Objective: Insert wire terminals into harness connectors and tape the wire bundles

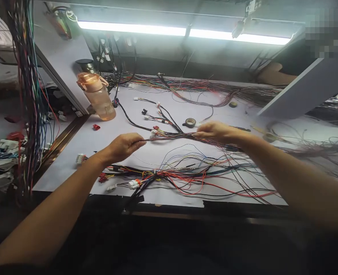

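Observation:
A wire bundle stretches between my two hands above the white tabletop. My left hand is closed round its left end, beside a white connector. Farther right, my right hand is closed on the same bundle, just below a roll of black tape. Black branches with small connectors spread up and left from the bundle. Nearer to me lies a second harness with red, black and blue wires and a white and orange connector.
A bottle stands at the back left near a red connector. Hanging wires and piled connectors are at far left. Long wires line the back. A slanted panel and part of a person are at right.

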A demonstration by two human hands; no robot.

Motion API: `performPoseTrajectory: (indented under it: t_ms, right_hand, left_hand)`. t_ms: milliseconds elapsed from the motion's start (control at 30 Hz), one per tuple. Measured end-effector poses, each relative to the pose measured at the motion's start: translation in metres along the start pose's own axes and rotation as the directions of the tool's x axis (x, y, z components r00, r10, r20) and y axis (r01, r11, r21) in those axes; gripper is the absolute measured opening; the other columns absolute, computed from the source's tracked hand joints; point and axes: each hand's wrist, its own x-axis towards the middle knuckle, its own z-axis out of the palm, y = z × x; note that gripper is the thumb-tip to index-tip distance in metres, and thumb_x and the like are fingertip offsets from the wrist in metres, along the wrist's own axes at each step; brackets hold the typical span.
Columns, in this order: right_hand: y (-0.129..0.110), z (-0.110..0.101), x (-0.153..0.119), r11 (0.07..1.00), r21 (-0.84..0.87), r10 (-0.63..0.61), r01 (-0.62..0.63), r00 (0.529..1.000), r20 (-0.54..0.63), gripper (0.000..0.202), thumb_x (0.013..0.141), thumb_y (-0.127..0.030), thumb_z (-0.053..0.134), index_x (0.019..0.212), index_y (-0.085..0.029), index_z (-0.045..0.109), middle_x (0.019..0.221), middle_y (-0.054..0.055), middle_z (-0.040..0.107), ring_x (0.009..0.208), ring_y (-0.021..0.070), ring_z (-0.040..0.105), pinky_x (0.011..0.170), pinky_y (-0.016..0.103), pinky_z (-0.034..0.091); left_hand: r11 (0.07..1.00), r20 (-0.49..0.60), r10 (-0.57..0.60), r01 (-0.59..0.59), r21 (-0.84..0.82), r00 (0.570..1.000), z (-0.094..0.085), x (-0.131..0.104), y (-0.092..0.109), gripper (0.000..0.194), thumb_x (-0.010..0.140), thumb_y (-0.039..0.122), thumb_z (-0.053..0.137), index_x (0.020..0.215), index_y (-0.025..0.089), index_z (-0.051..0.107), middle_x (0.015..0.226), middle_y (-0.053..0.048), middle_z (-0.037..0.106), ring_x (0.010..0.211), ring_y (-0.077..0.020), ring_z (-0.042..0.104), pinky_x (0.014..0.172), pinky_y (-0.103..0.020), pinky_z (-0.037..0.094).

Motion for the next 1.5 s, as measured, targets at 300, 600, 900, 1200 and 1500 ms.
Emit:
performPoseTrajectory:
  t_ms: [300, 600, 900, 1200, 1500]
  right_hand:
    - [0.047, -0.033, -0.071, 0.971, -0.188, 0.083, -0.149, 0.943, -0.322, 0.061, 0.078, -0.075, 0.047, 0.072, -0.018, 0.067, 0.057, 0.0, 0.053, 0.055, 0.0083, 0.041, 0.057, 0.03, 0.031]
    - [0.096, 0.04, -0.051, 0.934, -0.356, -0.098, 0.008, 0.966, -0.237, 0.036, 0.089, -0.056, 0.049, 0.092, -0.027, 0.071, 0.093, 0.006, 0.072, 0.08, 0.022, 0.064, 0.068, 0.034, 0.044]
    - [-0.028, 0.089, 0.026, 0.902, -0.346, -0.415, 0.26, 0.744, -0.524, 0.024, 0.093, -0.036, 0.053, 0.107, -0.022, 0.065, 0.108, 0.006, 0.069, 0.099, 0.0232, 0.06, 0.083, 0.035, 0.038]
    - [-0.035, 0.121, 0.081, 0.924, -0.284, -0.376, 0.255, 0.738, -0.561, 0.012, 0.091, -0.031, 0.057, 0.091, -0.022, 0.066, 0.096, 0.004, 0.069, 0.092, 0.0207, 0.056, 0.081, 0.033, 0.03]
    - [-0.027, 0.131, 0.085, 0.891, -0.214, -0.452, 0.401, 0.734, -0.508, 0.012, 0.09, -0.028, 0.058, 0.095, -0.023, 0.068, 0.095, 0.003, 0.071, 0.092, 0.0195, 0.056, 0.083, 0.032, 0.033]
  left_hand:
    - [0.992, 0.007, 0.094, -0.093, -0.085, 0.996, 0.041, 0.009, 0.017, 0.028, 0.095, 0.032, 0.044, 0.084, 0.017, 0.066, 0.074, -0.002, 0.061, 0.07, -0.0139, 0.055, 0.068, -0.027, 0.045]
    - [0.993, -0.013, 0.109, -0.108, 0.049, 0.994, 0.067, -0.015, -0.008, 0.025, 0.093, 0.033, 0.05, 0.097, 0.022, 0.072, 0.081, -0.006, 0.063, 0.08, -0.0173, 0.056, 0.071, -0.029, 0.046]
    - [0.971, -0.052, 0.01, -0.022, -0.239, 0.999, 0.065, -0.016, 0.002, 0.034, 0.084, 0.035, 0.066, 0.116, 0.022, 0.066, 0.1, -0.008, 0.063, 0.087, -0.0163, 0.061, 0.077, -0.031, 0.053]
    - [0.92, -0.269, -0.288, 0.187, -0.344, 0.919, 0.05, 0.016, -0.014, 0.037, 0.087, 0.026, 0.058, 0.122, 0.017, 0.061, 0.111, -0.01, 0.063, 0.091, -0.016, 0.062, 0.078, -0.031, 0.055]
    - [0.947, -0.229, -0.066, -0.011, -0.322, 0.971, 0.07, 0.013, -0.021, 0.019, 0.083, 0.014, 0.059, 0.1, 0.019, 0.066, 0.11, -0.008, 0.062, 0.108, -0.0183, 0.058, 0.1, -0.04, 0.046]
